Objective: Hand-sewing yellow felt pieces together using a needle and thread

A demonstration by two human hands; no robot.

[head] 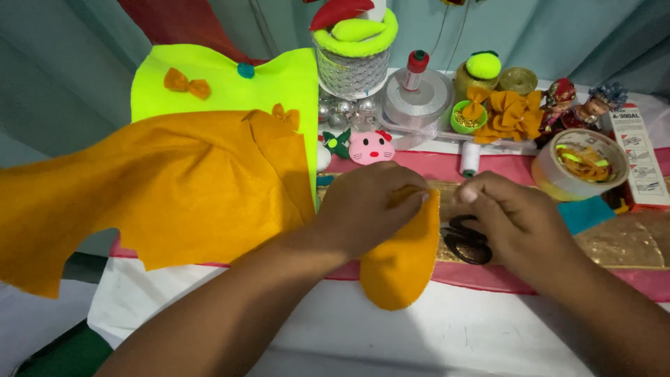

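Fingers [412, 190] of my left hand [366, 206] are pinched shut on the top edge of a small orange felt piece [401, 262], which hangs down over the worktop [391, 335]. My right hand [509, 216] is curled just beside it, fingertips closed near that same edge; whether they grip it I cannot tell. Black scissors [466, 241] lie under my right hand, and a large orange felt sheet [160, 192] lies to the left.

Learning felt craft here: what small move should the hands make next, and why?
Probably draw the right hand slightly away from the left hand, since both pinch at the top edge of the small orange felt piece hanging from the left fingers.
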